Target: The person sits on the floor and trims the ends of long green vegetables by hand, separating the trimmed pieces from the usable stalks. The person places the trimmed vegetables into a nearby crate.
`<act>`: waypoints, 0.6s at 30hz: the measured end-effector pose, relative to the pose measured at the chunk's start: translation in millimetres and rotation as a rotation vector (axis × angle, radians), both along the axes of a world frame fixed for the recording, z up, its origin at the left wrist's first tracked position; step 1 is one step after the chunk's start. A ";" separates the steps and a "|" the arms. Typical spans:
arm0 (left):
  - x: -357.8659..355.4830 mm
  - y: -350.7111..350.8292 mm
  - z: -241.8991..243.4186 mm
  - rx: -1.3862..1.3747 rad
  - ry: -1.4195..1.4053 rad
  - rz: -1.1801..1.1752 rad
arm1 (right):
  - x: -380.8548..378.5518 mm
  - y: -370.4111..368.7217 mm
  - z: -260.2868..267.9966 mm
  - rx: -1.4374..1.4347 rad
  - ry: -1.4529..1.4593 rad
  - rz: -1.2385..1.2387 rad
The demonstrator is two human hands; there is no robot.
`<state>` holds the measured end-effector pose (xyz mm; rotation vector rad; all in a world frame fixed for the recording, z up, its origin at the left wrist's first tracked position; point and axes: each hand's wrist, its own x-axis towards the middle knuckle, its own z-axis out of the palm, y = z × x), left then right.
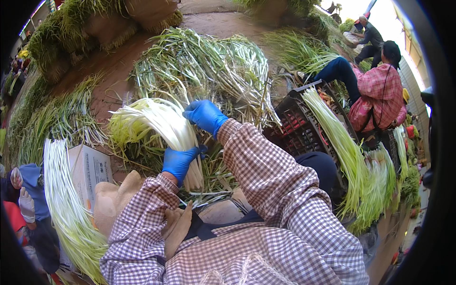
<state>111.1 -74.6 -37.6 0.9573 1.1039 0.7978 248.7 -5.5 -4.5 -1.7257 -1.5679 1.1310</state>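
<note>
My left hand (180,162), in a blue glove, grips a thick bundle of white-stemmed, chive-like greens (167,121). The bundle's pale stems reach below the fist, and its yellow-green leaves bend over to the left. My right hand (206,115), also blue-gloved, is at the bundle's upper right edge with its fingertips pinched on a thin pale stalk (182,87). Just beyond both hands lies a loose heap of untrimmed greens (203,64) with dry, tangled stalks.
At left, sorted greens (67,185) lie beside a printed cardboard box (89,167). A black plastic crate (299,124) stands at right, with long greens (331,135) across it. A person in a pink checked top (377,89) sits beyond it. Bundled greens (74,32) are piled far left.
</note>
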 end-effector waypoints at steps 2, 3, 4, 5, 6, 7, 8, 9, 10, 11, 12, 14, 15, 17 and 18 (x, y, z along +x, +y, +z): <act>0.6 -0.8 2.2 -0.007 0.015 -0.001 | 2.7 -3.6 -0.5 0.017 0.196 -0.030; 2.1 -0.5 3.4 -0.044 0.041 0.005 | 3.6 -5.5 0.4 -0.024 0.300 -0.085; 2.2 -0.6 4.9 -0.042 0.016 -0.006 | 4.4 -9.2 1.5 0.022 0.491 -0.092; 3.0 0.2 6.1 -0.016 -0.015 0.016 | 3.5 -10.8 3.2 -0.010 0.715 -0.123; 3.1 0.5 7.1 -0.002 -0.043 0.035 | 3.1 -13.9 4.7 -0.074 0.797 -0.163; 3.7 0.9 7.4 0.011 -0.071 0.057 | 1.5 -15.6 5.9 -0.105 0.884 -0.182; 3.8 1.1 7.4 -0.001 -0.133 0.043 | -0.1 -17.6 6.3 -0.149 0.895 -0.208; 4.2 1.2 6.9 0.002 -0.132 0.045 | -2.7 -18.4 6.0 -0.157 0.890 -0.269; 4.2 1.3 6.5 0.015 -0.138 0.044 | -4.2 -18.5 5.2 -0.122 0.893 -0.318; 4.3 1.8 6.2 0.023 -0.135 0.049 | -5.3 -18.0 4.2 -0.092 0.923 -0.303; 3.7 2.6 6.6 0.014 -0.187 0.042 | -5.5 -16.9 2.9 -0.053 0.906 -0.328; 0.7 5.9 10.1 -0.044 -0.248 0.043 | -3.7 -15.0 1.6 -0.016 0.877 -0.317; -1.8 9.9 13.7 -0.023 -0.266 0.084 | -2.1 -15.7 1.7 -0.029 0.988 -0.276; -13.8 19.0 24.8 0.026 -0.391 0.128 | 1.4 -21.8 3.7 -0.086 1.161 -0.283; -20.0 25.7 31.5 0.039 -0.462 0.202 | 3.1 -27.7 6.0 -0.047 1.009 -0.253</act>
